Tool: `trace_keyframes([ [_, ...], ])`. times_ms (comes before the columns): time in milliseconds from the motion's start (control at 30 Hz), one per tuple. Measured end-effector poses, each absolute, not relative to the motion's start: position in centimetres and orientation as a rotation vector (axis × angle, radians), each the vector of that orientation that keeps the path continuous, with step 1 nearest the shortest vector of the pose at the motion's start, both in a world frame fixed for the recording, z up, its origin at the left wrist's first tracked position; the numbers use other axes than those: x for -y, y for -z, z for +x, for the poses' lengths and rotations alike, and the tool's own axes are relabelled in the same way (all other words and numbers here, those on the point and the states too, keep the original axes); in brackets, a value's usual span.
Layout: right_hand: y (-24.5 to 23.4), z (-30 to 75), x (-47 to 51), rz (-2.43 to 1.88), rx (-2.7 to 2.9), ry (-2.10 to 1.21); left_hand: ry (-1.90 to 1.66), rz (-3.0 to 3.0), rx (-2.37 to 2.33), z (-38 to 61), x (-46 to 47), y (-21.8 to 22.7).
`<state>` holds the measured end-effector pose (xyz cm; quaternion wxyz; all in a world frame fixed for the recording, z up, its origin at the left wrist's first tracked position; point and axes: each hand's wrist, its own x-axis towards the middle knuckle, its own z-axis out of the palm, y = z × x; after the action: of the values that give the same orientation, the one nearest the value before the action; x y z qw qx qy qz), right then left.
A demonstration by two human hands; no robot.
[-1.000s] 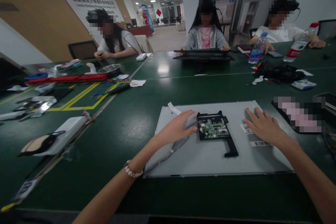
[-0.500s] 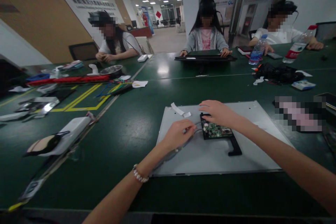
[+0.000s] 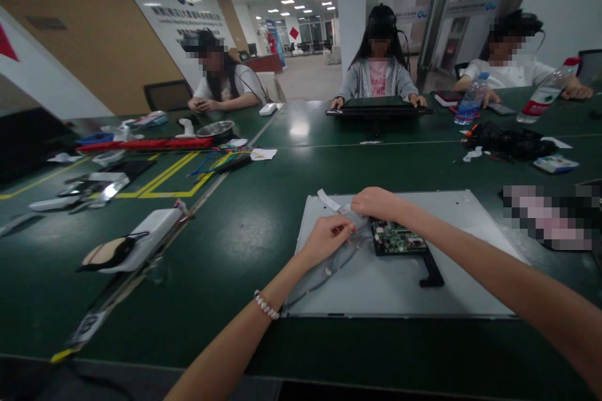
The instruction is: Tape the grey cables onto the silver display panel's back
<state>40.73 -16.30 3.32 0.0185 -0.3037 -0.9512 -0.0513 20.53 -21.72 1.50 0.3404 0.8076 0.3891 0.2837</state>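
Note:
A flat pale metal panel [image 3: 376, 297] lies on the green table in front of me. On it sits a green circuit board [image 3: 399, 239] in a black bracket [image 3: 431, 272] with a hooked arm. Thin grey cables [image 3: 332, 270] run from the board toward the panel's near left corner. My left hand [image 3: 327, 239] is pinched closed just left of the board, above the cables; what its fingertips hold is too small to name. My right hand [image 3: 379, 203] is closed at the board's upper left corner, its fingertips hidden. By it lies a white strip [image 3: 328, 200] with a greyish end.
Across the table a person [image 3: 380, 78] holds a dark flat panel [image 3: 380, 109]; two others sit at either side. Bottles [image 3: 470, 100] and a black bundle [image 3: 510, 140] are at the right. A white power strip [image 3: 145, 235] and scattered parts lie left.
My right hand has moved left from over the board to its upper left corner, and its fingers have closed. My left hand stays pinched near the cables. The whole view has shifted slightly.

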Motion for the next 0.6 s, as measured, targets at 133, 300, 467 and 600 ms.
trace_keyframes([
  [133,-4.5,43.5,16.7,-1.030,2.858,0.113,-0.723,2.118,-1.018,20.4,21.4,-1.3],
  [300,-4.7,46.0,16.6,-1.152,2.677,-0.041,-0.870,2.194,-1.201,20.1,20.5,-1.1],
  [467,-3.7,48.8,17.8,-1.255,2.418,-0.231,-0.796,2.585,-1.312,20.0,19.4,-1.9],
  [600,-2.1,52.2,19.5,-1.353,2.144,-0.372,-0.515,2.826,-1.250,20.9,18.5,-2.7],
])
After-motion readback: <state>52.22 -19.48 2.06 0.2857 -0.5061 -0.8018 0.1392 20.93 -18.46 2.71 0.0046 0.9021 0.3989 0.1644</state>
